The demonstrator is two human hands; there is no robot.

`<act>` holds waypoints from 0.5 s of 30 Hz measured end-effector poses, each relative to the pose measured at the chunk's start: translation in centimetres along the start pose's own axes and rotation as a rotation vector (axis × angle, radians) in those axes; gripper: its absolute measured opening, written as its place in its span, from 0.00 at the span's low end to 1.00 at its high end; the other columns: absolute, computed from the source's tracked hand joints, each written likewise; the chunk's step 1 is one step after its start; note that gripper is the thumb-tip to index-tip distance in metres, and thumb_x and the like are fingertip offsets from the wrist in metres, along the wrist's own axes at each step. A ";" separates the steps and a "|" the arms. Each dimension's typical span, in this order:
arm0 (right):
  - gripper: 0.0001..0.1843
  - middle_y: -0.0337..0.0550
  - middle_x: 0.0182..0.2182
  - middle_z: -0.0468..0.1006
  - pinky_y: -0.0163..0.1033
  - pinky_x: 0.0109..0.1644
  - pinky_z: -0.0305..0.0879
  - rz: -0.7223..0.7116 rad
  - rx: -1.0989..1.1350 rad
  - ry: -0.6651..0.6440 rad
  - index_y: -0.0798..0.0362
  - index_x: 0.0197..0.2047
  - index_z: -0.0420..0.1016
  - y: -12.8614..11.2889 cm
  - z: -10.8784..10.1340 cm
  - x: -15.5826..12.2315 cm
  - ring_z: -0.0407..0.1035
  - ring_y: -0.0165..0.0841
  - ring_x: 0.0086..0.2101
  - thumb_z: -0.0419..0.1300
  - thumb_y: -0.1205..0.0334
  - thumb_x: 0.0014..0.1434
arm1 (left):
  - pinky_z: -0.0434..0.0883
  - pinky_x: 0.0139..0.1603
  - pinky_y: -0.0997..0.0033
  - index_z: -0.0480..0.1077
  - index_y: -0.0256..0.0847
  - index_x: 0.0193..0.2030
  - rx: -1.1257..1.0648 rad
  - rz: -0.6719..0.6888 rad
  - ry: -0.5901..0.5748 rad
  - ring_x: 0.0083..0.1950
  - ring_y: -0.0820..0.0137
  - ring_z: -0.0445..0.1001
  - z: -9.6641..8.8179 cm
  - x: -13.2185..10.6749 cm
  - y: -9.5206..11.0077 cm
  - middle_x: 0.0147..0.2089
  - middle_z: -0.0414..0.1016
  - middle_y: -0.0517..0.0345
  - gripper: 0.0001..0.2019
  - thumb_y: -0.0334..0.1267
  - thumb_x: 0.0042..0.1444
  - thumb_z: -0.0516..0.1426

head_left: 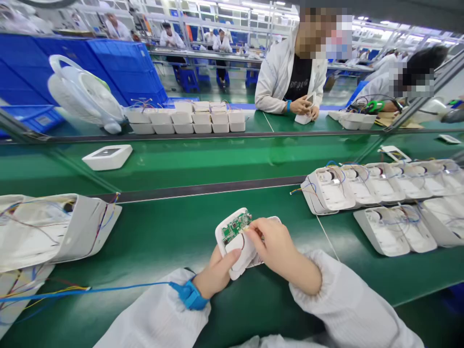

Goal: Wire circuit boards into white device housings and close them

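My left hand (219, 270) is closed around the near side of a white plastic housing (237, 263), its thumb lying across the front. Set in the upper part of that housing is a green circuit board (235, 227) with small components. My right hand (273, 244) reaches in from the right, thumb and forefinger pinched at the board's right edge. Whatever is between those fingertips is too small to make out; a short dark wire curves just below them. Another white plastic part (274, 220) shows partly behind my right hand. A blue wrist strap (192, 295) with a cord circles my left wrist.
White housings with wires stand at left (87, 227) and in rows at right (333, 191). Beyond a dark rail, a green conveyor belt (188, 157) carries a white unit (108, 157). Across it are stacked white housings (183, 121), a white fan (85, 94) and a co-worker (290, 82).
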State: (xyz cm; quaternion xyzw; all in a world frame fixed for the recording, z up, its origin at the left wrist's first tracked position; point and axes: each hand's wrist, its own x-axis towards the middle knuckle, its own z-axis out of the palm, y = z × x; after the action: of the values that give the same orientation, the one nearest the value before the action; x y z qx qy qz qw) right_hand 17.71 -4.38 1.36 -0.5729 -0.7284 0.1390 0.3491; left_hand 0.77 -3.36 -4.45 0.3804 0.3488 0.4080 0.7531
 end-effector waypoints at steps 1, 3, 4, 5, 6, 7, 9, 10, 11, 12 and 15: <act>0.09 0.38 0.28 0.77 0.37 0.37 0.57 -0.009 0.002 -0.010 0.52 0.34 0.71 0.0 0.0 0.0 0.70 0.32 0.30 0.55 0.62 0.67 | 0.62 0.67 0.48 0.71 0.39 0.59 -0.005 0.002 -0.002 0.64 0.45 0.66 0.0 0.0 0.0 0.61 0.73 0.46 0.33 0.51 0.47 0.68; 0.09 0.38 0.29 0.77 0.36 0.37 0.57 -0.023 0.001 -0.034 0.52 0.34 0.71 -0.1 0.0 0.0 0.70 0.32 0.30 0.55 0.62 0.67 | 0.62 0.67 0.48 0.71 0.39 0.58 -0.015 -0.004 -0.005 0.64 0.45 0.67 -0.1 -0.1 -0.1 0.60 0.73 0.46 0.33 0.51 0.47 0.68; 0.09 0.38 0.29 0.77 0.36 0.36 0.57 -0.027 -0.001 -0.043 0.53 0.33 0.71 -0.2 0.0 0.0 0.70 0.32 0.30 0.55 0.63 0.67 | 0.62 0.66 0.48 0.71 0.39 0.58 -0.017 -0.008 -0.006 0.64 0.45 0.67 -0.1 -0.1 -0.1 0.60 0.74 0.46 0.33 0.51 0.46 0.68; 0.09 0.38 0.29 0.77 0.36 0.36 0.57 -0.030 -0.003 -0.048 0.53 0.33 0.71 -0.2 -0.1 0.0 0.70 0.32 0.30 0.55 0.63 0.67 | 0.63 0.66 0.48 0.71 0.39 0.58 -0.014 -0.010 -0.006 0.63 0.45 0.67 -0.2 0.0 0.0 0.60 0.74 0.46 0.33 0.51 0.46 0.68; 0.09 0.38 0.29 0.77 0.36 0.36 0.57 -0.031 -0.005 -0.049 0.53 0.33 0.71 -0.2 -0.1 0.0 0.70 0.31 0.30 0.55 0.64 0.67 | 0.63 0.66 0.48 0.72 0.39 0.58 -0.008 -0.011 -0.005 0.63 0.46 0.67 -0.2 0.0 0.0 0.59 0.74 0.46 0.33 0.51 0.46 0.68; 0.09 0.38 0.29 0.77 0.36 0.36 0.57 -0.031 -0.008 -0.047 0.53 0.33 0.71 -0.2 -0.1 0.0 0.70 0.31 0.30 0.55 0.64 0.67 | 0.63 0.66 0.49 0.72 0.39 0.57 -0.001 -0.011 -0.002 0.63 0.46 0.68 -0.2 0.0 0.1 0.59 0.75 0.46 0.32 0.50 0.46 0.68; 0.09 0.38 0.30 0.78 0.36 0.36 0.57 -0.029 -0.026 -0.048 0.53 0.33 0.71 -0.2 -0.3 0.0 0.71 0.31 0.30 0.55 0.64 0.66 | 0.64 0.65 0.51 0.73 0.39 0.56 0.011 -0.012 -0.002 0.62 0.47 0.69 -0.2 0.0 0.2 0.57 0.76 0.47 0.31 0.50 0.45 0.69; 0.09 0.38 0.30 0.78 0.36 0.36 0.57 -0.028 -0.040 -0.052 0.53 0.33 0.71 -0.2 -0.3 0.0 0.71 0.31 0.30 0.55 0.64 0.66 | 0.65 0.64 0.51 0.73 0.39 0.55 0.014 -0.015 -0.008 0.61 0.48 0.70 -0.2 0.1 0.3 0.56 0.77 0.47 0.31 0.50 0.45 0.69; 0.09 0.38 0.30 0.78 0.37 0.36 0.57 -0.030 -0.055 -0.057 0.53 0.33 0.71 -0.1 -0.4 0.0 0.71 0.32 0.30 0.55 0.64 0.66 | 0.66 0.63 0.51 0.73 0.39 0.55 0.014 -0.020 -0.018 0.60 0.48 0.71 -0.2 0.1 0.4 0.55 0.77 0.47 0.31 0.50 0.45 0.69; 0.09 0.39 0.30 0.78 0.37 0.36 0.57 -0.032 -0.067 -0.061 0.53 0.33 0.71 -0.1 -0.5 0.0 0.71 0.32 0.31 0.55 0.64 0.66 | 0.67 0.62 0.51 0.73 0.38 0.55 0.011 -0.024 -0.029 0.58 0.48 0.72 -0.1 0.0 0.5 0.53 0.78 0.47 0.31 0.50 0.45 0.69; 0.09 0.39 0.30 0.78 0.37 0.36 0.57 -0.033 -0.078 -0.075 0.53 0.34 0.71 -0.2 -0.6 0.0 0.71 0.32 0.31 0.55 0.64 0.66 | 0.69 0.59 0.51 0.73 0.38 0.56 -0.020 -0.034 -0.048 0.56 0.48 0.74 0.1 -0.1 0.7 0.52 0.79 0.46 0.32 0.49 0.45 0.69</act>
State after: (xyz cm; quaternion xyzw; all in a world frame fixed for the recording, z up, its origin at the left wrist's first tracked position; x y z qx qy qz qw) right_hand 17.94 -4.55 1.92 -0.5685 -0.7551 0.1262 0.3011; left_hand 0.60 -3.18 -3.82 0.3765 0.3330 0.3895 0.7718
